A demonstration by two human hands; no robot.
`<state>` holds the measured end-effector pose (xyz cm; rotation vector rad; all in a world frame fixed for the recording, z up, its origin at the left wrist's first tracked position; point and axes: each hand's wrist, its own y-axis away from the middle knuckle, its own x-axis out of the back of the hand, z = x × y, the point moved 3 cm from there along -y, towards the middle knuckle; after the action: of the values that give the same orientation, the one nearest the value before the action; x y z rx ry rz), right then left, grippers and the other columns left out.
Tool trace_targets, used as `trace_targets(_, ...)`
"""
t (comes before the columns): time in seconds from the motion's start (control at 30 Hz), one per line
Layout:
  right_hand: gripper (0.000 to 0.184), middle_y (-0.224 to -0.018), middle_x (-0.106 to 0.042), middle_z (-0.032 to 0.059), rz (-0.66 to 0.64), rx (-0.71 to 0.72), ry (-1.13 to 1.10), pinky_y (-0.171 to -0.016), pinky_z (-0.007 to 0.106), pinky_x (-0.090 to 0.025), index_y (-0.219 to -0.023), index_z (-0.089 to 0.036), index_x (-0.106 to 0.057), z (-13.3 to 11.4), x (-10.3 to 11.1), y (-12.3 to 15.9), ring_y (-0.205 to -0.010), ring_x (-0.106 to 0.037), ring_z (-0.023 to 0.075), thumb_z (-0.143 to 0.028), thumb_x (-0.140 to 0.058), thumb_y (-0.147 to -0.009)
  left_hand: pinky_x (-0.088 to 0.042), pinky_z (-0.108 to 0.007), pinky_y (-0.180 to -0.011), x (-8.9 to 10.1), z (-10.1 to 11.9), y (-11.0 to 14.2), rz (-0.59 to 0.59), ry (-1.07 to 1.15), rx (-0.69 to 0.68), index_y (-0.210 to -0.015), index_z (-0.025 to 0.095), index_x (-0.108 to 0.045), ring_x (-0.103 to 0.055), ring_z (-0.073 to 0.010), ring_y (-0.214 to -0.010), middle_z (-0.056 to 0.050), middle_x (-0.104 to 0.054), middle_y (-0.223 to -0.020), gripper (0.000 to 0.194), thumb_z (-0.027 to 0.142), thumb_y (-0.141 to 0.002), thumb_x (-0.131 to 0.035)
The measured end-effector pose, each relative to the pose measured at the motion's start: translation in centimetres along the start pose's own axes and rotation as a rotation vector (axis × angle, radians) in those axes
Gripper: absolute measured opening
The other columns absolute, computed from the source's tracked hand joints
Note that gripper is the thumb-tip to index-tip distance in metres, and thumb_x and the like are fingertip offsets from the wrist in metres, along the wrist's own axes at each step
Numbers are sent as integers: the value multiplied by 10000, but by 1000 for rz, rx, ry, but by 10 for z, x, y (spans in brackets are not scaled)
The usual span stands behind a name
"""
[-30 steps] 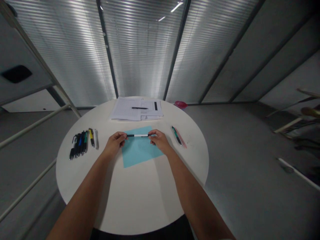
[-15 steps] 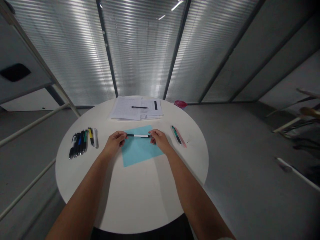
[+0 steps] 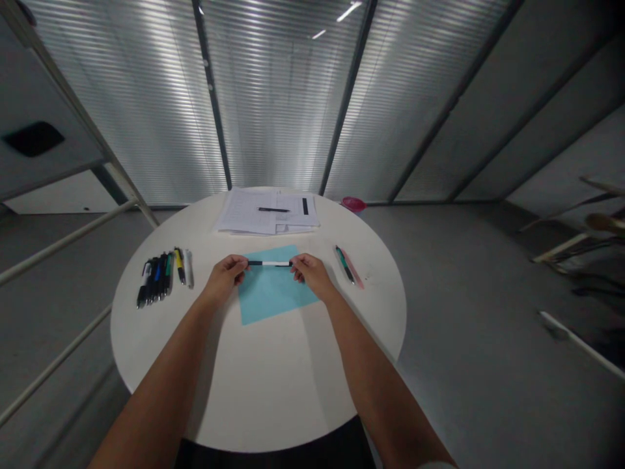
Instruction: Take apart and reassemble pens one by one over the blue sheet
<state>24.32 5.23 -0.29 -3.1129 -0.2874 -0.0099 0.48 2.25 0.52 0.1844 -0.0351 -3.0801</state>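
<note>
Between my two hands a black-and-white pen point(image 3: 276, 264) lies crosswise, held a little over a light blue sheet of paper point(image 3: 273, 296). My left hand point(image 3: 227, 272) is closed, pinching the pen's black left end between thumb and fingers. At the other end, my right hand point(image 3: 308, 268) is also closed, gripping the dark right tip with its fingertips. The pen's white middle shows between them. Both ends are partly hidden by my fingers.
On the left of the round white table point(image 3: 263, 391) lies a row of several pens point(image 3: 156, 279), with a yellow pen point(image 3: 180, 266) alongside. A green-and-black pen point(image 3: 344, 264) and a pink pen point(image 3: 353, 270) lie right. Papers point(image 3: 249, 212) with a black pen point(image 3: 273, 210) sit at the back.
The view has shifted very slightly. Both hands keep their hold on the pen, and the right fingers sit a touch closer in along its end.
</note>
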Motion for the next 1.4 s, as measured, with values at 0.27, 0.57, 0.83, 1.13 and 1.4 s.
trace_targets(0.27, 304, -700, -622, -20, 2, 44, 8, -409, 199, -388, -903, -182, -606, -2, 1, 0, -459, -538, 76, -408, -645, -704, -290, -208, -439, -2, 1, 1, 7, 8, 19, -794, 153, -598, -450, -71, -470, -11, -607, -673, 260, 371, -697, -701)
trace_targets(0.57, 342, -680, -613, -16, 13, 17, -10, -408, 193, -381, -855, -181, -594, -4, 0, 1, -456, -537, 74, -503, -600, -741, -291, -212, -446, -5, 8, 4, -23, -28, -4, -791, 154, -602, -449, -73, -475, -28, -627, -710, 246, 369, -707, -688)
trace_targets(0.83, 357, -624, -597, -27, 25, 39, 20, -411, 186, -375, -872, -178, -602, -4, 1, 0, -465, -524, 77, -496, -635, -714, -292, -213, -447, -3, 3, 2, -20, -20, -45, -795, 154, -612, -450, -71, -478, -27, -628, -712, 274, 392, -697, -703)
trace_targets(1.13, 346, -537, -555, -47, 40, 84, 60, -433, 204, -365, -898, -172, -623, -7, 2, 1, -438, -492, 81, -472, -641, -725, -285, -209, -440, -3, 5, 2, 14, -15, -15, -763, 154, -580, -444, -66, -467, -25, -625, -695, 283, 397, -682, -702)
trace_targets(1.4, 316, -677, -619, -12, 39, 53, 66, -417, 188, -362, -836, -179, -604, -5, 2, -1, -471, -525, 73, -485, -593, -758, -298, -203, -444, -2, 2, 2, 15, -16, -21, -782, 159, -578, -461, -74, -477, -26, -619, -685, 259, 370, -683, -693)
